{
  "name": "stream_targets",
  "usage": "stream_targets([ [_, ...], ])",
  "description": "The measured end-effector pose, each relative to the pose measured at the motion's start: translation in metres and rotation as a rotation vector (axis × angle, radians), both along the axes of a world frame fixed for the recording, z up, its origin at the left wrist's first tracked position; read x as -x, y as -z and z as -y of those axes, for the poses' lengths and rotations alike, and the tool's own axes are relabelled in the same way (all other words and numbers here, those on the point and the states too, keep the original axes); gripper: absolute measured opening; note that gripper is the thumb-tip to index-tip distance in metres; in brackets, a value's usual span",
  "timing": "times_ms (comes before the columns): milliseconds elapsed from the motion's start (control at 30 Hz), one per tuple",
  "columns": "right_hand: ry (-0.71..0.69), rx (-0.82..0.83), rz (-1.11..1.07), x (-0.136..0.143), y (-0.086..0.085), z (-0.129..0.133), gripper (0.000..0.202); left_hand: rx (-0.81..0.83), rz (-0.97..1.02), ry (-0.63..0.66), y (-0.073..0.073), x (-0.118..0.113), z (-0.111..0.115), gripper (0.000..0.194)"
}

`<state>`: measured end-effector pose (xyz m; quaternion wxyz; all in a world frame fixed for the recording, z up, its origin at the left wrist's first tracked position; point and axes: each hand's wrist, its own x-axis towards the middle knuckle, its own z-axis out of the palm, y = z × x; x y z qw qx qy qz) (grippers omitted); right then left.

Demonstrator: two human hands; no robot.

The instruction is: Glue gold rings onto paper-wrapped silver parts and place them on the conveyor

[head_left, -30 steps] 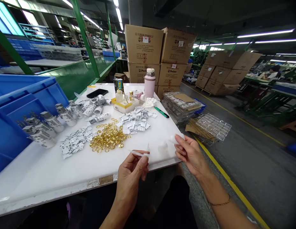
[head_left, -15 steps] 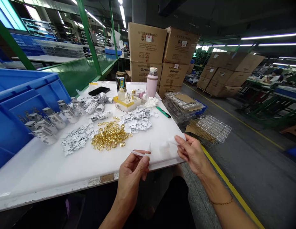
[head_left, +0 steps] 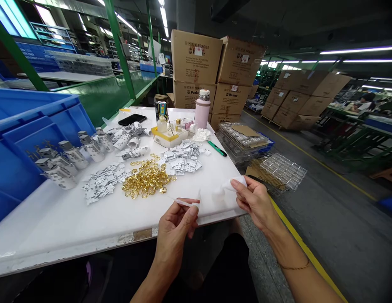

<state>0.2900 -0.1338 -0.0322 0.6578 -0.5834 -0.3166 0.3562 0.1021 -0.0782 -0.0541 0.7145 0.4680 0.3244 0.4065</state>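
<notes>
1. With our left hand (head_left: 174, 225), we pinch a thin white strip (head_left: 187, 203) above the front edge of the bench (head_left: 72, 227).
2. With our right hand (head_left: 255, 203), we grip a white piece (head_left: 239, 182) near the corner.
3. Beyond, we see gold rings (head_left: 148, 179) heaped between piles of printed tags (head_left: 185, 158).

Dim factory hall (head_left: 287, 25), a white worktop (head_left: 88, 227) in front of a tall stack of brown cartons (head_left: 196, 69). Left of the stack, green posts (head_left: 120, 54), a long green bench (head_left: 97, 90) and, farther off, a bright window (head_left: 8, 17). Right of the stack, grey floor (head_left: 341, 206) with a yellow line (head_left: 296, 232), and more cartons (head_left: 293, 101). Strip lights (head_left: 358, 50) overhead on both sides.
</notes>
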Motion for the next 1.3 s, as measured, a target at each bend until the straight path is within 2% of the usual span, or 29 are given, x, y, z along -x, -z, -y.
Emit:
stream_targets([
  [867, -0.011, -0.004, 0.093, -0.005, -0.002, -0.002, 0.04, 0.003, 0.014, 0.014, 0.002, 0.001, -0.001, 0.022],
  [1300, -0.035, 0.016, 0.23, -0.011, -0.004, -0.002, 0.038, -0.003, 0.013, 0.013, 0.003, 0.0, -0.001, 0.023],
])
